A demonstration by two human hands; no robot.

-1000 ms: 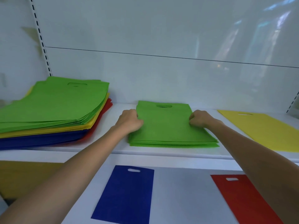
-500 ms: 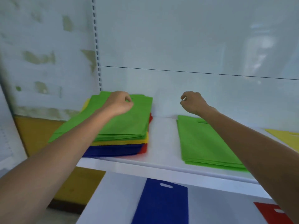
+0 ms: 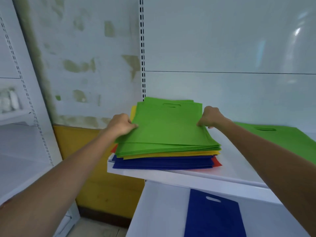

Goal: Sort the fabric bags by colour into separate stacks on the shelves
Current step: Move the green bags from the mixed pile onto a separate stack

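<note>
A mixed pile of fabric bags sits at the left end of the upper shelf (image 3: 171,173): green bags (image 3: 167,127) on top, yellow (image 3: 171,153) under them, then blue (image 3: 162,163) and red (image 3: 216,163) at the bottom. My left hand (image 3: 120,124) pinches the left edge of the top green bags. My right hand (image 3: 209,117) pinches their right edge, fingers curled over it. A sorted green stack (image 3: 282,135) lies further right on the same shelf. A single blue bag (image 3: 213,214) lies flat on the lower shelf.
A slotted white upright (image 3: 142,48) and the white back panel stand behind the pile. Another white shelf unit (image 3: 17,134) is at the left, with a stained wall and a yellow base strip (image 3: 89,151) between the two units.
My view has swung left from the sorted green stack to the mixed pile. Both hands came down from above the shelf and took hold of the top green bags at either side.
</note>
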